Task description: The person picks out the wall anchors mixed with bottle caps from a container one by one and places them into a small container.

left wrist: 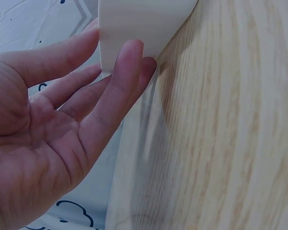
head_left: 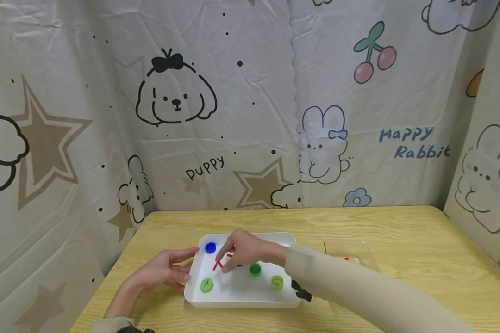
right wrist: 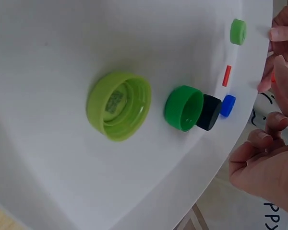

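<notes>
A white tray (head_left: 229, 298) stands on the table. My right hand (head_left: 242, 252) is over its left half, with thumb and forefinger pinching a small red stick (head_left: 215, 265). Another red stick (right wrist: 227, 75) lies on the tray floor near those fingers. Around the hand sit a blue bottle cap (head_left: 210, 248), a light green cap (head_left: 207, 285), a green cap (head_left: 255, 269) and a yellow-green cap (head_left: 277, 282). A black cap (right wrist: 209, 112) beside the green one is mostly hidden by my right hand in the head view. My left hand (head_left: 166, 270) touches the tray's left side with extended fingers.
Right of the tray, partly behind my right sleeve (head_left: 350, 286), lies a clear plastic container (head_left: 360, 252) with red pieces at it. The wooden table (head_left: 421, 259) meets a printed cloth (head_left: 250, 115) at the back and sides.
</notes>
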Demonstrator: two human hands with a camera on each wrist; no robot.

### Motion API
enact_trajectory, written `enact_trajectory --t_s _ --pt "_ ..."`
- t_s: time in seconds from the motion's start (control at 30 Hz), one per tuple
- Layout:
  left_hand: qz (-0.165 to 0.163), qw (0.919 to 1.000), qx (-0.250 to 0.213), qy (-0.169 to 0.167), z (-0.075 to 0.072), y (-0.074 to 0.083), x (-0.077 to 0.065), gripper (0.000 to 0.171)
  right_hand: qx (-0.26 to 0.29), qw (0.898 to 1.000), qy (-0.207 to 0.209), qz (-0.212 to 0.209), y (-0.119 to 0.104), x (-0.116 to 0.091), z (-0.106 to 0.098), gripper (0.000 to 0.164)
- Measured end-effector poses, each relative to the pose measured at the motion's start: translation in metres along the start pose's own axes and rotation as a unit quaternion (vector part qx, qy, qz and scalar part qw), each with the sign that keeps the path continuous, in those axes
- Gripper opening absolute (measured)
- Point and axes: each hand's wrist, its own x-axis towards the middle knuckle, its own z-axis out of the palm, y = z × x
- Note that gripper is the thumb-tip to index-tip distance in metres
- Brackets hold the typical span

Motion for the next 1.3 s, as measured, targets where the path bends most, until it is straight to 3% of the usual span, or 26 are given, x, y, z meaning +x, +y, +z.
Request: enact_trajectory --t_s 0.37,1.3 --pt "-0.005 1.0 -0.001 0.0 0.0 -0.001 0.001 0.085 0.099 0.994 0.021 0.03 -0.001 -0.014 -0.01 0.02" --pt "-0.011 0.9999 -0.002 0.004 0.0 -0.001 0.001 0.085 0.189 0.98 0.056 0.033 0.006 -0.072 -0.026 0.022"
